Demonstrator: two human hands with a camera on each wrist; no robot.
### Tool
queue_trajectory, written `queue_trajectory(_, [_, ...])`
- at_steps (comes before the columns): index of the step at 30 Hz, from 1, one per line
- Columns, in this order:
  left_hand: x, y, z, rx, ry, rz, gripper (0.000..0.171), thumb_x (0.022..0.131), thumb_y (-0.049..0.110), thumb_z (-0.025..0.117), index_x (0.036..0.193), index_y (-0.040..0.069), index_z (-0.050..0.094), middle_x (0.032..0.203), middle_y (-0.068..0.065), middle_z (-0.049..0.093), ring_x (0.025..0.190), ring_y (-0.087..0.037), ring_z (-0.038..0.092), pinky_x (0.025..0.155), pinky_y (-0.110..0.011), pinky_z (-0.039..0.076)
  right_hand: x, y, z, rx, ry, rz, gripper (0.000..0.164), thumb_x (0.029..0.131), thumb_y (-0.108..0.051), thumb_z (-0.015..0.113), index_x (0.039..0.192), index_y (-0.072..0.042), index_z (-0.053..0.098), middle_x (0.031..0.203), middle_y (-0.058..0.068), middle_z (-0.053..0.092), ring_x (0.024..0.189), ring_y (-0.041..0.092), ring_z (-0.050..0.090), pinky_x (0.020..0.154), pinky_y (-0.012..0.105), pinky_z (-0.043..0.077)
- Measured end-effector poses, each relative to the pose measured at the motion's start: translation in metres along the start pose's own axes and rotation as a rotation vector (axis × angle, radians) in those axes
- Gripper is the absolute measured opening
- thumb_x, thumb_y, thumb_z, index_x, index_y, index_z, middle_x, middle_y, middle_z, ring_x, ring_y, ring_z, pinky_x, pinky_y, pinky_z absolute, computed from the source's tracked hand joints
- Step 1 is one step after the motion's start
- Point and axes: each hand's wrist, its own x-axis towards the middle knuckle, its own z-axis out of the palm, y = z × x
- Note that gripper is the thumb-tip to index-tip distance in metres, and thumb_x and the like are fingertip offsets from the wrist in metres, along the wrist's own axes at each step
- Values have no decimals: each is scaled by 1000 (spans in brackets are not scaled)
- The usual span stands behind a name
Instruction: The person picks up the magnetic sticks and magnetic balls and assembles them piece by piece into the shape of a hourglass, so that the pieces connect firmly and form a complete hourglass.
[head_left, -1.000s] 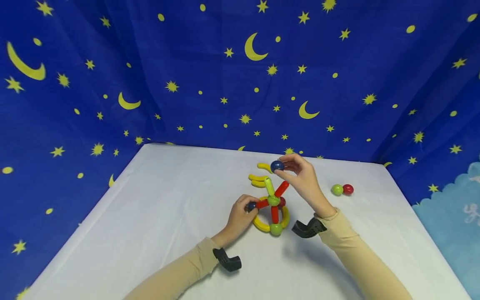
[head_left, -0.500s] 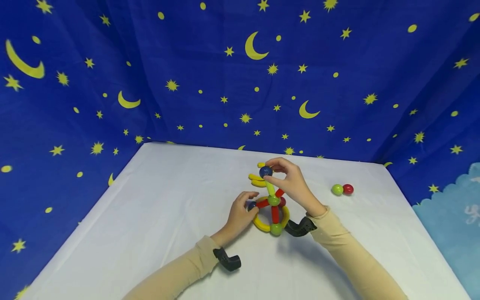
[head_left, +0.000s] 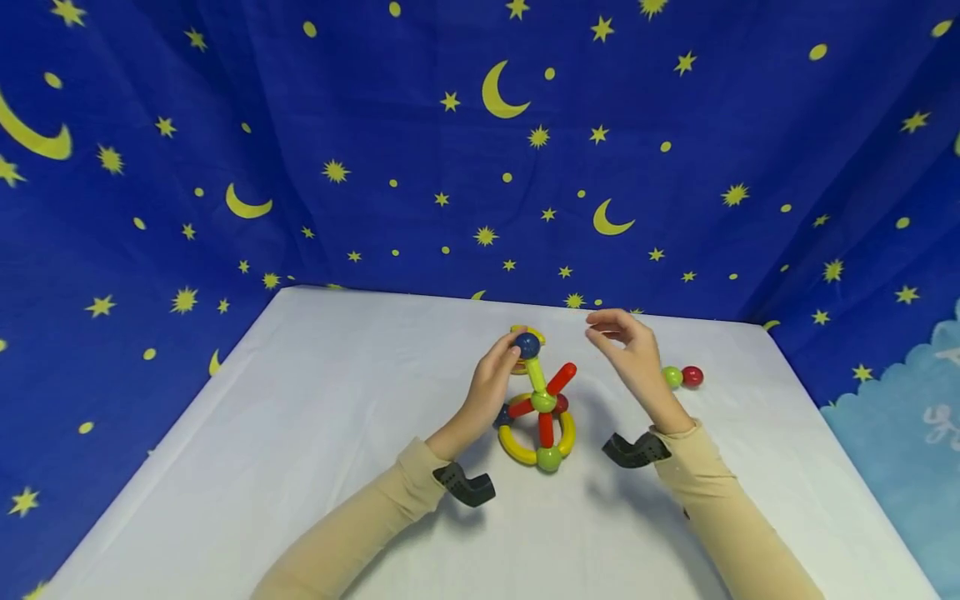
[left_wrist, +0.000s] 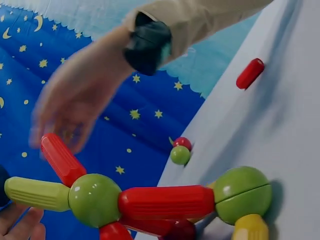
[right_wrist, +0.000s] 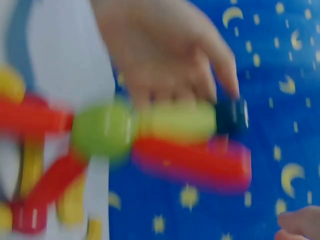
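A magnetic stick-and-ball structure stands mid-table on a ring of curved yellow sticks (head_left: 517, 447). Red sticks (head_left: 546, 431) lean up from the ring's balls to a central green ball (head_left: 543, 401). From that ball rise a light green stick (head_left: 535, 375) and another red stick (left_wrist: 61, 159) whose upper end is bare. A dark blue ball (head_left: 527, 345) sits on the light green stick's top; my left hand (head_left: 486, 387) pinches it between thumb and fingers. My right hand (head_left: 633, 357) hovers right of the structure, fingers loosely bent, holding nothing.
Spare curved yellow sticks (head_left: 538, 332) lie behind the structure. A loose green ball (head_left: 672, 377) and red ball (head_left: 693, 376) sit together at right, partly behind my right hand. The left wrist view shows a lone red stick (left_wrist: 250, 73) on the white table.
My right hand brought the blue ball onto the light green stick, let go and moved off right. My left hand left the lower blue ball and rose to the top one.
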Motion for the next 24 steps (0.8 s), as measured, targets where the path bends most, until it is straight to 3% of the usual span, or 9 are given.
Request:
queue_trajectory(3, [6,-5,2,18,9,21,41,104,14,32,142,2,40,137,-21,51,118,-33,54,99,-45,46,-1,30,-27,-75,161,48,22,88,-4,64,107,6,64,106,24,65,90,-2,56,82,15,44])
queue_trajectory(7, [15,-15,-4,40,-18,15,39,104,18,35,139,6,46,132,-19,57,117,-29,56,97,-47,47,-6,74,-59,-223,297,198,26,84,3,60,110,7,64,115,28,62,104,23,57,90,34,44])
queue_trajectory(9, [19,-14,-10,57,-60,-6,38,103,19,37,137,6,48,130,-19,58,115,-28,57,96,-49,47,-11,92,-73,-300,270,290,33,83,5,56,114,8,62,123,31,57,114,38,52,96,47,41])
queue_trajectory(11, [21,-9,-18,92,-117,-33,39,102,20,39,138,7,47,128,-19,59,111,-28,60,94,-48,49,-15,107,-83,-366,181,371,38,82,5,51,119,10,58,128,34,52,121,47,46,100,55,37])
queue_trajectory(15, [23,2,-32,150,-228,-94,41,101,20,43,140,9,46,125,-19,60,104,-28,64,93,-43,51,-21,130,-93,-458,-27,450,44,81,5,49,124,12,52,126,39,49,116,50,47,97,57,40])
queue_trajectory(17, [23,7,-36,173,-265,-120,42,100,20,44,141,12,44,125,-18,61,104,-28,65,95,-40,51,-23,137,-94,-485,-85,457,44,82,5,50,124,14,50,124,41,49,112,51,49,93,57,44])
queue_trajectory(20, [22,10,-39,193,-295,-130,43,101,20,45,143,13,42,128,-17,60,106,-27,65,96,-35,50,-25,141,-93,-505,-53,455,42,83,3,54,123,14,50,121,41,50,111,52,50,93,57,45])
queue_trajectory(23, [22,10,-40,200,-312,-121,43,101,19,45,143,11,41,130,-18,59,107,-28,64,95,-34,51,-25,132,-91,-503,60,431,40,84,2,57,121,14,52,119,40,53,111,51,52,94,56,45])
queue_trajectory(24, [22,10,-40,200,-316,-117,44,101,19,45,143,10,41,131,-18,58,108,-28,64,94,-34,51,-24,124,-88,-486,110,415,39,83,2,59,120,14,53,117,39,55,109,49,54,92,50,47])
